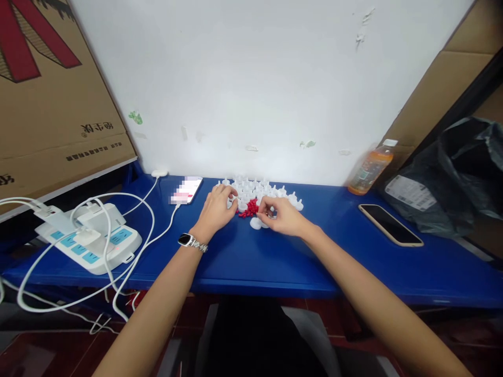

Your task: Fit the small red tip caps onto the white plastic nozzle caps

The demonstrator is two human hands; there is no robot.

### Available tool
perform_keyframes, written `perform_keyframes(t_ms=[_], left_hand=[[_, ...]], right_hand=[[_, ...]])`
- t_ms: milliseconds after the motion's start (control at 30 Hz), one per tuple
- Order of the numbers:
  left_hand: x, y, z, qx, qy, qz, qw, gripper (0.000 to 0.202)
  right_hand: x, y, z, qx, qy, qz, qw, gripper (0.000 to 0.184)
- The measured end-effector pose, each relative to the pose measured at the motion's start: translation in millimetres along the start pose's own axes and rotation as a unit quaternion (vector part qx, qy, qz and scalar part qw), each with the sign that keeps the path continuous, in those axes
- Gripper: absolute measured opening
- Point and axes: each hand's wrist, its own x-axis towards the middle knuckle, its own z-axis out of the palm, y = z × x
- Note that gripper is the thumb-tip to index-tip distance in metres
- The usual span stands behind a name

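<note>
On the blue table, my left hand [217, 208] is at the left side of a cluster of small white cup-like pieces with upright stems [267, 188]. Its fingers are curled in towards the thumb, right beside the nearest white pieces; whatever they may hold is hidden. A small heap of red bits [248, 209] lies between my two hands. My right hand [285, 215] is at the heap's right edge, thumb and forefinger pinched together; anything between them is too small to make out. Just below its fingertips lie a few flat white round pieces [255, 223].
To the left, a white power strip [98, 264] is tangled in white cables, with a charging phone [191, 189] farther back. On the right are another phone [390, 225], an orange drink bottle [371, 170] and a dark plastic bag [436, 183]. A white wall [251, 94] rises behind the table.
</note>
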Motion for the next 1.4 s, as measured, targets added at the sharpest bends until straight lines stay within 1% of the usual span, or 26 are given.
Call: perform_keyframes(t_ms=[33,100,233,367,433,533,600,733,833,967,1100,1200,1300,1333,1400], left_hand=[[2,-1,2.8,0.022,0.001,0.003,1.000,0.016],[5,-2,8.9,0.050,-0.011,0.006,0.999,0.019],[12,0,17.9,0.068,-0.040,0.006,0.997,0.024],[15,2,18.5,0.054,-0.052,0.012,0.997,0.021],[15,3,15.2,0.038,-0.038,0.012,0.998,0.020],[13,5,7.6,-0.006,0.004,0.014,1.000,0.019],[10,7,2.8,-0.048,0.017,0.009,0.999,0.021],[4,10,-1.5,-0.134,-0.001,-0.008,0.991,0.024],[2,12,0.4,-0.150,-0.002,0.010,0.989,0.025],[1,15,4.4,-0.152,-0.001,0.036,0.988,0.031],[0,17,5.3,-0.166,-0.019,0.029,0.985,0.038],[0,16,5.7,-0.157,-0.032,0.020,0.987,0.039],[-1,15,6.3,-0.161,-0.051,-0.005,0.986,0.038],[-1,15,6.3,-0.166,-0.062,-0.014,0.984,0.037],[-3,15,6.2,-0.174,-0.079,-0.027,0.981,0.034]], right_hand=[[0,-2,1,-0.019,-0.026,-0.009,0.999,0.005],[0,-4,2,-0.070,-0.051,-0.020,0.996,0.008],[0,-1,0,-0.160,-0.028,-0.012,0.987,0.009],[0,2,-2,-0.173,-0.016,0.000,0.985,0.003],[0,1,-1,-0.177,-0.006,0.001,0.984,0.001],[0,-1,3,-0.205,0.013,0.002,0.979,0.006],[2,-1,7,-0.233,0.017,0.004,0.972,0.008],[6,-1,16,-0.290,-0.004,0.021,0.957,0.012],[10,0,21,-0.312,-0.019,0.033,0.949,0.014],[13,5,25,-0.318,-0.033,0.026,0.947,0.013],[14,11,27,-0.324,-0.036,0.021,0.945,0.011],[14,13,27,-0.325,-0.029,0.014,0.945,0.013],[15,10,24,-0.292,0.012,0.004,0.956,0.014],[16,9,22,-0.263,0.035,0.003,0.964,0.014],[16,7,19,-0.169,0.086,0.012,0.982,0.014]])
